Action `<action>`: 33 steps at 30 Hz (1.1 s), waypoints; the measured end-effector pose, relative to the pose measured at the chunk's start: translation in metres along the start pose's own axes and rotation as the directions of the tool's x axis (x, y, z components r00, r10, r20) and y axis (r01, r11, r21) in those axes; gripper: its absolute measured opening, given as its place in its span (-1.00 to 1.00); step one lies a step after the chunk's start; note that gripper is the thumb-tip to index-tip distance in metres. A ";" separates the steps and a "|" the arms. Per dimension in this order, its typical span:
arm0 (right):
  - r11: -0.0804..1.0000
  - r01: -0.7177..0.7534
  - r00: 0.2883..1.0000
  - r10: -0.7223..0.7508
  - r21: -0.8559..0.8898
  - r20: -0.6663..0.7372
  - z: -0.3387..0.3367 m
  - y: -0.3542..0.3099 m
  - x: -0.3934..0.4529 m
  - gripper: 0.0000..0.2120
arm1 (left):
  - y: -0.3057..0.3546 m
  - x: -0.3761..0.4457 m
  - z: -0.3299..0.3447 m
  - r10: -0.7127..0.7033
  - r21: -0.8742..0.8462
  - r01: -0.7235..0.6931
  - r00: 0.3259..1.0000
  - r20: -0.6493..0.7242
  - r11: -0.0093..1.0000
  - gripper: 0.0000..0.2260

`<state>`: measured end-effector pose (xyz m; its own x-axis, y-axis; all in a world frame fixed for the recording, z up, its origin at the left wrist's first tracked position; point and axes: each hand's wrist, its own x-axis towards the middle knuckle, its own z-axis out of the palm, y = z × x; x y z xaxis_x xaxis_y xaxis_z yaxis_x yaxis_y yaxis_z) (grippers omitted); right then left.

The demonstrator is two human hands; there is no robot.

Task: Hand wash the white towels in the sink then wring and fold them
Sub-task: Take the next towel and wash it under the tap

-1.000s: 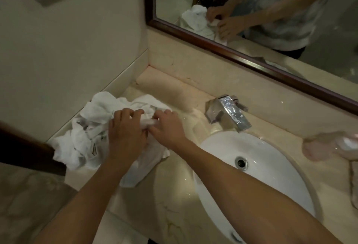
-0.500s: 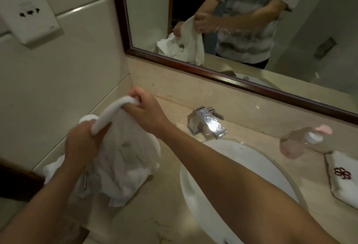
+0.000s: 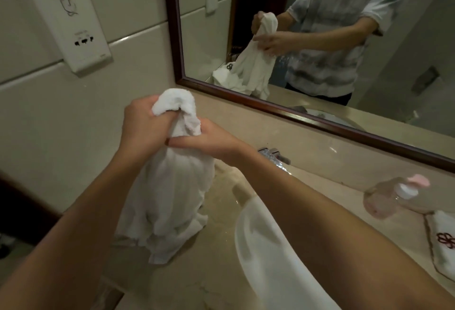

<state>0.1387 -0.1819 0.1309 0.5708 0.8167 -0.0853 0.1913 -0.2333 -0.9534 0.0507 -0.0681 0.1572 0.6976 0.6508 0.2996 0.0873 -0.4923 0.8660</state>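
A white towel (image 3: 170, 194) hangs bunched above the counter left of the sink. My left hand (image 3: 141, 128) grips its top end, which bulges out above the fist. Just below, my right hand (image 3: 209, 141) is wrapped round the towel's neck. The towel's lower end trails down toward the marble counter (image 3: 216, 255). The white oval sink (image 3: 268, 265) lies to the right, partly hidden by my right forearm. The chrome tap (image 3: 274, 155) shows behind that arm.
A pink-capped pump bottle (image 3: 391, 196) lies on the counter at the right, beside a small white cloth with a flower emblem (image 3: 443, 238). A framed mirror (image 3: 320, 38) fills the back wall. A wall socket unit (image 3: 73, 21) hangs at the upper left.
Both hands lifted the towel off the pile on the counter and raised it. My left hand moved up to the top end; my right hand slid below it round the towel.
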 end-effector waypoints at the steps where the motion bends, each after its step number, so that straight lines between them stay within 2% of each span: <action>1: 0.999 0.008 0.998 -0.012 -0.050 -0.066 0.000 -0.004 0.002 -0.72 | 0.008 0.001 0.002 0.024 0.014 -0.024 1.000 -0.009 1.000 -0.85; 4: 0.992 0.123 0.943 -0.122 -0.015 -0.309 0.006 -0.026 0.012 -0.81 | 0.021 0.014 0.004 0.081 0.017 -0.080 0.990 -0.118 0.997 -0.87; 6: 0.970 0.243 0.888 -0.216 0.015 -0.405 0.003 -0.049 0.021 -0.85 | 0.018 0.019 -0.003 0.081 -0.070 -0.095 0.980 -0.181 0.993 -0.81; 7: 0.959 0.283 0.870 -0.257 -0.001 -0.421 0.000 -0.061 0.024 -0.88 | 0.012 0.017 -0.008 0.057 -0.102 -0.077 0.981 -0.187 0.992 -0.75; 9: 0.946 0.320 0.853 -0.309 -0.044 -0.421 -0.006 -0.085 0.028 -0.81 | 0.000 0.009 -0.012 -0.025 -0.102 0.013 0.993 -0.116 0.995 -0.68; 12: 0.943 0.328 0.848 -0.318 -0.051 -0.425 -0.010 -0.090 0.026 -0.82 | -0.021 -0.005 -0.008 -0.076 -0.050 0.076 0.997 0.016 0.996 -0.79; 15: 0.946 0.322 0.842 -0.277 0.019 -0.462 -0.016 -0.078 0.017 -0.79 | -0.028 -0.005 -0.002 -0.092 -0.032 0.094 0.994 0.055 0.995 -0.82; 18: 0.933 0.358 0.814 -0.293 0.036 -0.501 -0.029 -0.086 0.006 -0.73 | -0.015 0.006 0.007 0.002 0.004 -0.002 0.998 -0.058 1.000 -0.66; 21: 0.940 0.342 0.805 -0.292 0.003 -0.516 -0.048 -0.102 0.001 -0.74 | 0.017 0.028 0.006 0.079 0.025 -0.075 0.976 -0.203 0.997 -0.75; 23: 0.954 0.298 0.810 -0.274 -0.039 -0.518 -0.058 -0.108 -0.007 -0.74 | 0.042 0.040 0.003 0.111 0.006 -0.112 0.971 -0.210 0.994 -0.84; 26: 0.962 0.247 0.809 -0.271 -0.118 -0.522 -0.065 -0.108 -0.027 -0.66 | 0.074 0.038 0.006 0.148 -0.016 -0.148 0.989 -0.026 0.989 -0.79; 29: 0.972 0.197 0.819 -0.236 -0.131 -0.523 -0.076 -0.098 -0.058 -0.83 | 0.088 0.022 0.021 0.163 -0.122 -0.140 0.965 0.206 0.983 -0.92; 30: 0.975 0.185 0.823 -0.221 -0.121 -0.524 -0.079 -0.092 -0.071 -0.91 | 0.092 0.014 0.026 0.167 -0.194 -0.115 0.945 0.282 0.974 -0.91; 33: 0.990 0.111 0.805 -0.138 -0.082 -0.577 -0.092 -0.075 -0.108 -0.78 | 0.101 -0.005 0.044 0.184 -0.321 -0.005 0.828 0.530 0.947 -0.87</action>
<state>0.1358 -0.3014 0.2382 0.8939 0.3850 0.2298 0.3184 -0.1841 -0.9299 0.0870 -0.1467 0.2258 0.9704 0.1422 0.1954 -0.1491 -0.2837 0.9473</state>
